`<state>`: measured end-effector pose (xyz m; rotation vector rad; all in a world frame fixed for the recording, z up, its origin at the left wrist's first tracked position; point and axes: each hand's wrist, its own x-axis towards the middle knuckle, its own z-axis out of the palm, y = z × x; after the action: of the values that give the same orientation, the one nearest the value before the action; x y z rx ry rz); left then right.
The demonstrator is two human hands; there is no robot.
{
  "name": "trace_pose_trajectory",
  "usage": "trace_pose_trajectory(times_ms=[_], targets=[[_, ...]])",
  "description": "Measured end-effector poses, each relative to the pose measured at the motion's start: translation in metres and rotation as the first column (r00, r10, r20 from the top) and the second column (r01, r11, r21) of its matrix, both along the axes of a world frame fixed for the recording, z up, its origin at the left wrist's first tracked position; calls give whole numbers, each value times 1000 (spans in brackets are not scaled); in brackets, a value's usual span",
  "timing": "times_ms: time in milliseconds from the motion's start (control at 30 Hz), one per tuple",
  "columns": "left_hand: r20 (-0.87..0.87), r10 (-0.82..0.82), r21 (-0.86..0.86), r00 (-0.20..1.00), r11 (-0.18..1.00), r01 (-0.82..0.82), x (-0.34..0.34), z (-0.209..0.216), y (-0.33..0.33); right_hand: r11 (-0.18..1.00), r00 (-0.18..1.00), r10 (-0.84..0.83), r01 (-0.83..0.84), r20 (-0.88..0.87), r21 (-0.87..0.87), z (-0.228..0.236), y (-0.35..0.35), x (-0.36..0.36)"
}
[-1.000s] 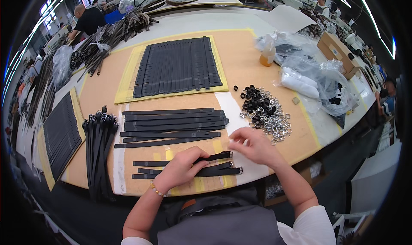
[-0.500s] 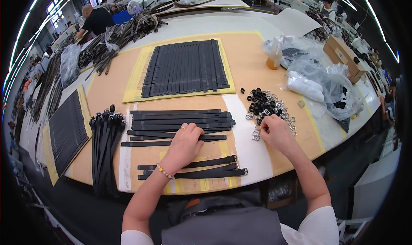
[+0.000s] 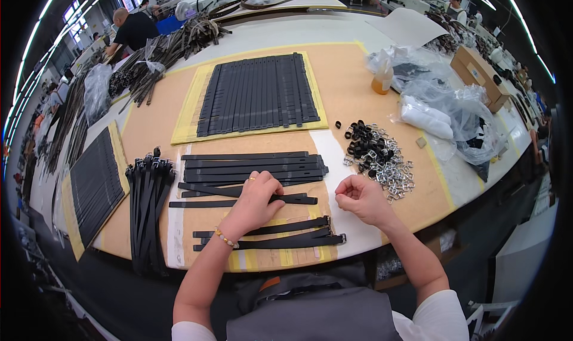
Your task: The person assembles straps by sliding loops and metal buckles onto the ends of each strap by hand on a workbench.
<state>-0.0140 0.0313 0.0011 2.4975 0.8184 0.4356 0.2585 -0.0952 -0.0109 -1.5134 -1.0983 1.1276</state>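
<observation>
My left hand [image 3: 255, 204] is closed on a black strap [image 3: 209, 189] at the near side of a row of similar straps [image 3: 250, 168]. The strap's slotted end points right, past my fingers. To the right, my right hand [image 3: 361, 202] is pinched shut above the white strip of the table; whatever its fingertips hold is hidden. Just beyond it lies a pile of silver buckles [image 3: 399, 175] mixed with small black loops [image 3: 360, 139]. Nearest me, a few straps with buckles on their right ends [image 3: 298, 241] lie across the table.
A bundle of buckled straps [image 3: 149, 207] hangs over the table's front edge at left. Two yellow-edged boards of straps, one far [image 3: 256, 93] and one left [image 3: 95, 177], lie flat. Bottle [image 3: 382, 81], plastic bags [image 3: 471, 123] and cardboard box [image 3: 477, 75] stand right.
My right hand has moved left and nearer, away from the buckle pile, its fingers pinched. The strap under my left hand has shifted, its left end now angled farther away.
</observation>
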Motion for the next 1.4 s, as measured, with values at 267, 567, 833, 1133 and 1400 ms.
trace_pose_trajectory(times_ms=[267,567,833,1133,1400], targets=[[43,8,-264,999,964,4,1,36,3,995,932,61,-28,-359,94,-23,12,-14],[98,-101,-209,990,971,119,-5,83,-10,972,832,180,-69,-525,224,-8,11,-35],[134,-129,-306,982,938,165,10,70,-34,972,902,212,-154,-377,180,9,8,-58],[223,-79,-136,972,984,111,11,33,-33,998,786,39,-57,617,10,47,-1,48],[-182,38,264,983,964,12,8,81,-44,929,510,230,-369,829,-31,35,4,47]])
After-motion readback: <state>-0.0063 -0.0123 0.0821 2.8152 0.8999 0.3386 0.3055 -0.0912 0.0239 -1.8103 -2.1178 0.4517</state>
